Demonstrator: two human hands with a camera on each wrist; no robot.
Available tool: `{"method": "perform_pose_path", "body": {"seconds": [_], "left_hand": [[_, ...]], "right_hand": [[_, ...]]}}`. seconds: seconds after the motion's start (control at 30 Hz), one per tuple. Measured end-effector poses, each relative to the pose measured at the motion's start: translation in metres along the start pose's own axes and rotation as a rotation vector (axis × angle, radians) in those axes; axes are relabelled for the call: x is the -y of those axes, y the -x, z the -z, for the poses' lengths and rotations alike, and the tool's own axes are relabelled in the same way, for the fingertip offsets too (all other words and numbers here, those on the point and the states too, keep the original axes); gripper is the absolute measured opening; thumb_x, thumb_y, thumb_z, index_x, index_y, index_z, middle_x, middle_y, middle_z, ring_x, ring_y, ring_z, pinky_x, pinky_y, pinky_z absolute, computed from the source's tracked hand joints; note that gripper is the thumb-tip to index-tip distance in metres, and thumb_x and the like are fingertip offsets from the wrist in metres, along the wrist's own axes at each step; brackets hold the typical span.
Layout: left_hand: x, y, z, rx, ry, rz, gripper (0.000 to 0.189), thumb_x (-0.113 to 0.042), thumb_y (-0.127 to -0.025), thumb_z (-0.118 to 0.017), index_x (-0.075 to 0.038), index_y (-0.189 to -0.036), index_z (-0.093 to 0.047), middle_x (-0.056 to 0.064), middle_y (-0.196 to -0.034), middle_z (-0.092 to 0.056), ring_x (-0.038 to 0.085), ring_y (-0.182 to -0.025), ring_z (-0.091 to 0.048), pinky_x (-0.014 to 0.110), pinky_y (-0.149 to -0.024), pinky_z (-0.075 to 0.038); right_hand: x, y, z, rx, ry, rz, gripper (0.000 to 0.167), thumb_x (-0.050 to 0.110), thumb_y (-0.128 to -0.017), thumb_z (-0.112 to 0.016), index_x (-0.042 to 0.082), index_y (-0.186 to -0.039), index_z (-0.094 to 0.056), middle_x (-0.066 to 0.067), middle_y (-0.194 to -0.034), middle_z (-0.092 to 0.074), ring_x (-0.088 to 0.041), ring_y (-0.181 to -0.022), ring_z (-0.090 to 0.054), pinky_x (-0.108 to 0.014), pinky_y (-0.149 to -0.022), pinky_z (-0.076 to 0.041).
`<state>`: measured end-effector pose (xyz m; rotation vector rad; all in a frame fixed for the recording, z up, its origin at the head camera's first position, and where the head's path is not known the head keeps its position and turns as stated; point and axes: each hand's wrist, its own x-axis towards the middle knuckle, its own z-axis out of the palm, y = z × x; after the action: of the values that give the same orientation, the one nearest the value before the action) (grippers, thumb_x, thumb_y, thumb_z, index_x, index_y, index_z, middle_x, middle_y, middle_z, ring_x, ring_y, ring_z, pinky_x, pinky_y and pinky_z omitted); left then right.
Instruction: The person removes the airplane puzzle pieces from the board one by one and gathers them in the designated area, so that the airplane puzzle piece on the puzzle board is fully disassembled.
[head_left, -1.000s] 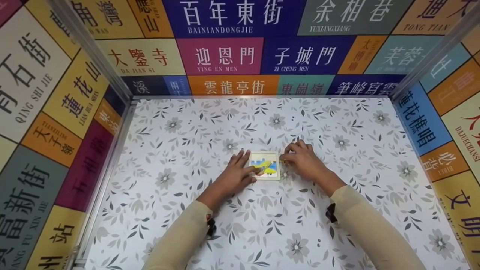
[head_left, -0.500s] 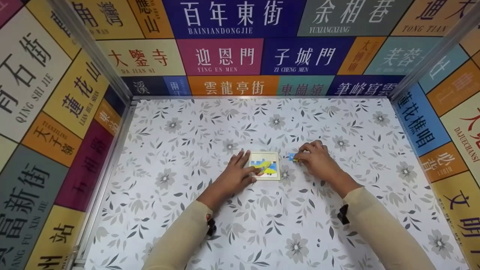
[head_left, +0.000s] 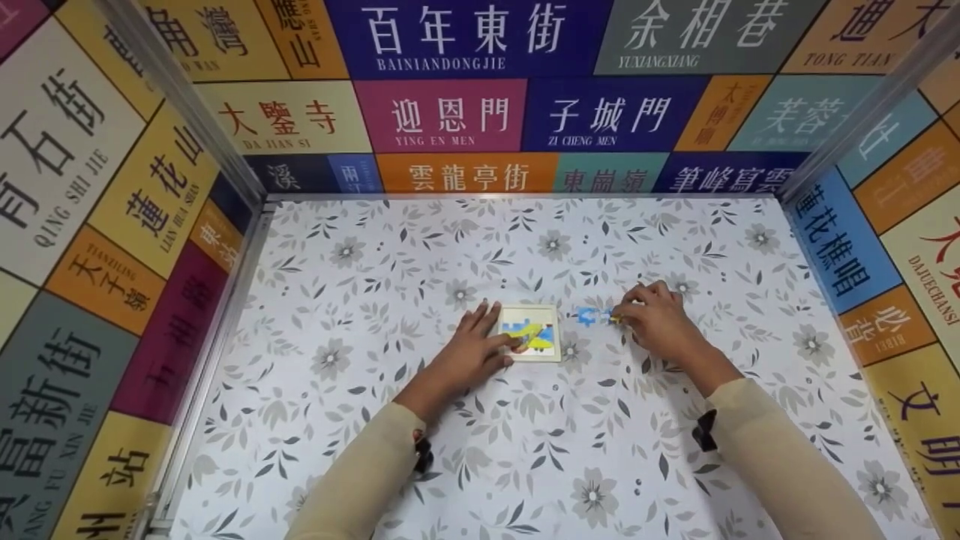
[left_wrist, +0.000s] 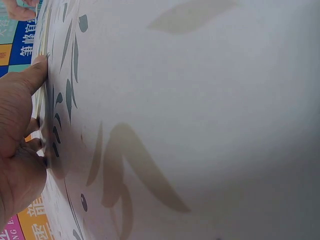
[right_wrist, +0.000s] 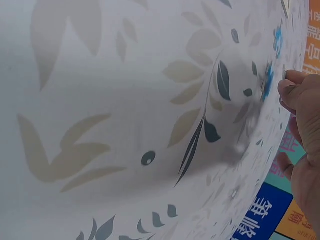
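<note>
A small square jigsaw puzzle tray (head_left: 557, 337) with a pale frame lies mid-table in the head view. Its picture (head_left: 541, 339) is yellow and blue, with bare white areas visible. My left hand (head_left: 472, 349) rests at its left side, fingers spread, one fingertip over the picture. To the right of the tray, a blue puzzle piece (head_left: 586, 316) lies on the cloth. Just beyond it, my right hand (head_left: 658, 321) pinches a small puzzle piece (head_left: 616, 319) with some yellow on it. In the right wrist view, blue pieces (right_wrist: 278, 44) lie near the pinching fingertips.
A white tablecloth (head_left: 375, 420) with grey flowers and leaves covers the table. Panels with colourful Chinese signs (head_left: 450, 112) stand along the back and both sides, joined by metal corner posts.
My right hand has moved rightward from the tray's edge. A blue puzzle piece, earlier hidden at its fingers, now lies apart on the cloth. The left hand stays put on the tray.
</note>
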<state>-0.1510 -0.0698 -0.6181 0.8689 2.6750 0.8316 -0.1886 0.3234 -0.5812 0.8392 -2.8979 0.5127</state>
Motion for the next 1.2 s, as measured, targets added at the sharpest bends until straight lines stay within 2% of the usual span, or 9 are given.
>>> {"method": "perform_pose_path", "body": {"seconds": [0.37,0.57,0.87,1.2], "left_hand": [[0.001,0.000,-0.001,0.011,-0.005,0.005,0.045,-0.043,-0.115,-0.056,-0.026,-0.155,-0.066,0.024,-0.184,-0.018,0.046,-0.174,-0.009,0.064,-0.140,-0.010],[0.001,0.001,0.000,0.016,0.004,0.010,0.047,-0.045,-0.115,-0.055,-0.027,-0.157,-0.065,0.022,-0.185,-0.015,0.045,-0.174,-0.008,0.065,-0.140,-0.009],[0.001,0.000,-0.001,0.013,-0.013,0.011,0.047,-0.045,-0.115,-0.055,-0.026,-0.157,-0.065,0.022,-0.185,-0.017,0.045,-0.174,-0.009,0.064,-0.140,-0.011],[0.001,-0.001,-0.001,0.013,-0.015,0.010,0.046,-0.044,-0.115,-0.056,-0.026,-0.156,-0.066,0.024,-0.184,-0.017,0.047,-0.173,-0.009,0.065,-0.140,-0.011]], "right_hand": [[-0.011,0.011,0.004,0.036,-0.034,-0.089,0.021,0.000,-0.105,-0.071,0.013,-0.117,-0.082,-0.018,-0.126,-0.066,-0.044,-0.116,-0.051,-0.077,-0.097,-0.041],[-0.016,0.014,0.005,0.022,-0.068,-0.122,0.021,0.000,-0.104,-0.071,0.012,-0.119,-0.082,-0.017,-0.126,-0.066,-0.043,-0.115,-0.051,-0.073,-0.096,-0.040],[-0.024,0.017,0.004,0.049,-0.083,-0.155,0.020,0.003,-0.105,-0.073,0.013,-0.120,-0.082,-0.015,-0.124,-0.068,-0.042,-0.116,-0.052,-0.070,-0.094,-0.039],[-0.032,0.018,0.006,0.040,-0.094,-0.173,0.035,-0.012,-0.101,-0.063,0.012,-0.119,-0.081,-0.013,-0.115,-0.072,-0.045,-0.118,-0.053,-0.067,-0.089,-0.038]]}}
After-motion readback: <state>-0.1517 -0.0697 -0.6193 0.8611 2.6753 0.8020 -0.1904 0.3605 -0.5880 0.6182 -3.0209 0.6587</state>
